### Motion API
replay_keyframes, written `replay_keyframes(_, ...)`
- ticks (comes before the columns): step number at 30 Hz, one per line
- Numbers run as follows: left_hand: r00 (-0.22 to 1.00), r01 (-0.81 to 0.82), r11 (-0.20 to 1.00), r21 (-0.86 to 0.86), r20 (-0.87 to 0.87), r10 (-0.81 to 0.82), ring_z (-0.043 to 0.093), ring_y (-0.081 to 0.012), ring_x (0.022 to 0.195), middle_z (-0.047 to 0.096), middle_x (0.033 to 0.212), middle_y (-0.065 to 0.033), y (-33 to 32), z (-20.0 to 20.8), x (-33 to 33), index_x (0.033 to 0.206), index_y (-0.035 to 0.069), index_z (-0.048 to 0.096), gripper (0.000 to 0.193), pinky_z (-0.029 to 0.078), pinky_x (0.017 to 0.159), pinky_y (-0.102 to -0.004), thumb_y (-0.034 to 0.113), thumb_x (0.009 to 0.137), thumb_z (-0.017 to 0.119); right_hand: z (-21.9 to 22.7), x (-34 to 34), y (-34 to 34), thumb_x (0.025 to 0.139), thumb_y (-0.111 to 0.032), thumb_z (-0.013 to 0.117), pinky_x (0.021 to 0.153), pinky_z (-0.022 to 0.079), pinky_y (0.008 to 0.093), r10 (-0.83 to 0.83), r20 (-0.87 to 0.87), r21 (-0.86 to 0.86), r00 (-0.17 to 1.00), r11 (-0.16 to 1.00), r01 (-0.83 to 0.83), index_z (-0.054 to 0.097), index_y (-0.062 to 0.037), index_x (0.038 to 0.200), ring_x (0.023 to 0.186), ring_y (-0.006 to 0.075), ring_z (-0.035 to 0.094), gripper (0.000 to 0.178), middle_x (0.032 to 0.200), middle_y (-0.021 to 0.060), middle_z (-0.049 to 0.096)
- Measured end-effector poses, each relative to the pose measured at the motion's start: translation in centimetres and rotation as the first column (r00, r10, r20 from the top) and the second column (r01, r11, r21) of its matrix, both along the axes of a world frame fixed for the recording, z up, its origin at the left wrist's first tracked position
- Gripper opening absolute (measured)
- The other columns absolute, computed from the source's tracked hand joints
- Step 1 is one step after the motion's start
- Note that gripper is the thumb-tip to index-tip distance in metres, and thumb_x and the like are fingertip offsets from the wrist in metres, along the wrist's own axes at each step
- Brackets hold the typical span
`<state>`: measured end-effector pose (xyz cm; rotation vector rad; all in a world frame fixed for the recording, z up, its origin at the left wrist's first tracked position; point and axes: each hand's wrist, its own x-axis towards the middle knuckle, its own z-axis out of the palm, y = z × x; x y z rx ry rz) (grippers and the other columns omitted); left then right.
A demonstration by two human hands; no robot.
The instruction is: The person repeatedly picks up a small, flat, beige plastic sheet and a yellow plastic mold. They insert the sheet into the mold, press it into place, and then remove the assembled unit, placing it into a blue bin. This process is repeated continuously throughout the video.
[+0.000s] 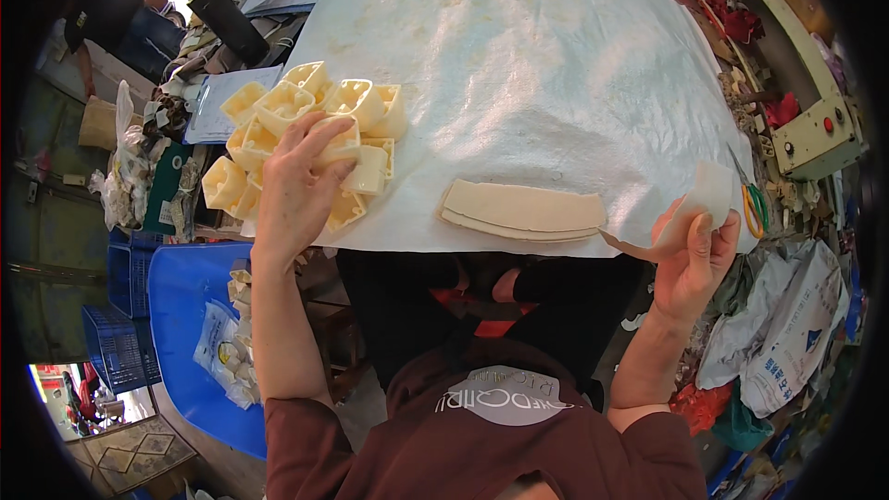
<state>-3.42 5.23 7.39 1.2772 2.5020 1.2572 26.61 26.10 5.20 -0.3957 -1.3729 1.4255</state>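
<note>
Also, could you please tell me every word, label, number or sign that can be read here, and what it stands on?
Brown shirt: lettering on a grey print; wording not copied here.
White sack: printed characters near a blue mark; wording not copied here.
Green packet: white label, too small to read.
White sheet: any writing is too faint to read.

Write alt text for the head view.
A person's left hand grasps a cream block in a pile; the right hand holds a pale strip. Beige strips lie stacked between the hands on a white sheet, with scissors at the right.
</note>
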Motion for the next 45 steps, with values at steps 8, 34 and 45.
replay_keyframes(8,0.964,-0.038,0.999,-0.010,-0.264,0.034,0.059,-0.0255,0.092,0.058,0.107,-0.0177,1.3,0.3,0.2,0.117,0.007,0.052,0.037,0.046,0.080,-0.0336,0.008,0.081,0.059,-0.6,0.1,0.2,0.089,-0.014,0.057,0.057,0.041,0.0270,-0.087,0.034,-0.015,0.996,0.996,0.088,0.044,-0.0074,0.091,0.066,0.0128,0.049,0.015,0.080,0.0058,0.054)
replay_keyframes(34,0.856,0.318,0.924,0.214,0.353,-0.377,0.056,-0.0219,0.092,0.051,0.108,-0.0086,2.3,-4.0,12.3,0.097,0.009,0.061,0.041,0.048,0.074,-0.0294,-0.009,0.060,0.070,2.3,-2.9,-4.2,0.078,-0.010,0.069,0.052,0.045,0.0301,0.422,0.694,0.044,0.583,0.784,-0.620,0.057,0.0009,0.083,0.059,0.0211,0.062,0.016,0.067,0.0117,0.060)
replay_keyframes(45,0.837,0.272,0.938,0.215,0.428,-0.341,0.049,-0.0219,0.095,0.043,0.104,-0.0098,1.8,-4.2,13.8,0.096,0.009,0.056,0.043,0.047,0.069,-0.0301,-0.014,0.060,0.065,1.5,-3.4,-4.7,0.082,-0.014,0.066,0.046,0.041,0.0267,0.452,0.619,0.033,0.642,0.802,-0.597,0.054,0.0004,0.077,0.052,0.0125,0.056,0.019,0.062,0.0093,0.062)
